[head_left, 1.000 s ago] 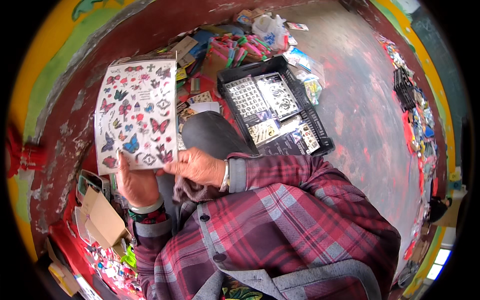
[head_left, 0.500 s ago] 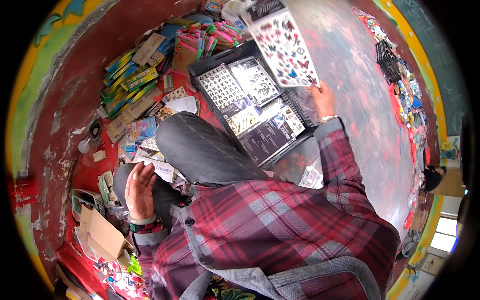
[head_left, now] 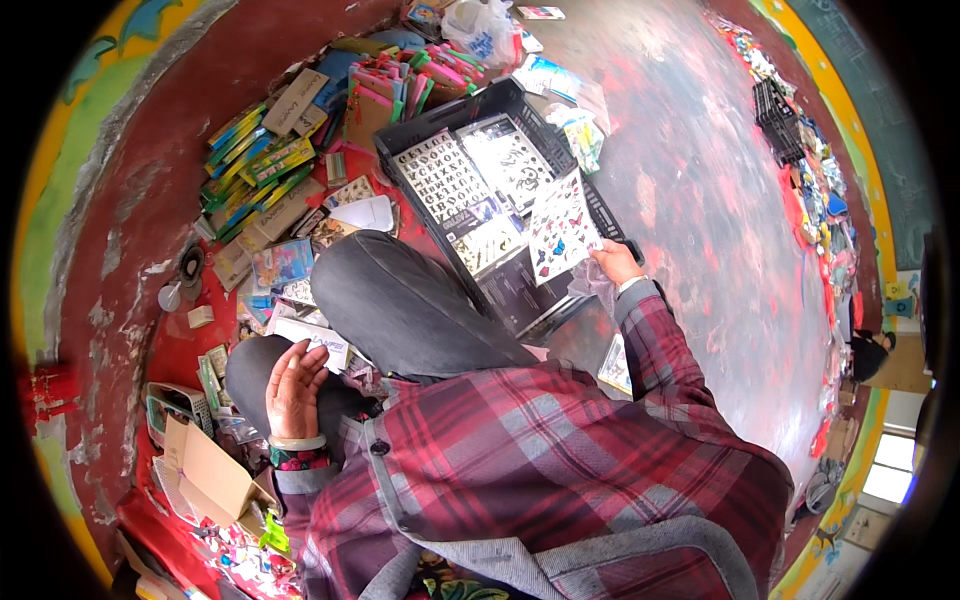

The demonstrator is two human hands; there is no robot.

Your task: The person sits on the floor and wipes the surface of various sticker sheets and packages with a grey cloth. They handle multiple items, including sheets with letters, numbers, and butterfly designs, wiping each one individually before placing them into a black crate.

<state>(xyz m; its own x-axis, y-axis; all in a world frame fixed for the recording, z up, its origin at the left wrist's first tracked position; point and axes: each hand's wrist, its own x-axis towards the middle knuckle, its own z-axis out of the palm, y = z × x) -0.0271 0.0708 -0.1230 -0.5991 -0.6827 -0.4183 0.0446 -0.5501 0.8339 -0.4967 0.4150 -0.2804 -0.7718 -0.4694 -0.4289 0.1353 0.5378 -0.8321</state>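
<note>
My right hand (head_left: 618,262) grips one corner of a white temporary tattoo sheet (head_left: 560,228) with small butterfly designs. The sheet is tilted above the right side of a black plastic crate (head_left: 420,212), and some clear plastic wrap (head_left: 597,285) hangs by the same hand. Inside the crate lie several more sheets: one with black letters (head_left: 440,178), one with dark drawings (head_left: 508,165) and a dark card (head_left: 515,290). My left hand (head_left: 295,390) is raised over my left knee, palm turned up, fingers loosely apart and holding nothing.
Bundles of yellow-green boxes (head_left: 255,150) and pink-green pens (head_left: 405,85) are piled beyond my legs. An opened cardboard box (head_left: 210,470) stands at lower left. White plastic bags (head_left: 480,30) and packets (head_left: 550,75) lie past the crate. Another black crate (head_left: 778,122) sits at far right.
My right hand has brought the tattoo sheet down and nearer, from beyond the crate to over its right side. My left hand has shifted slightly right and stays empty.
</note>
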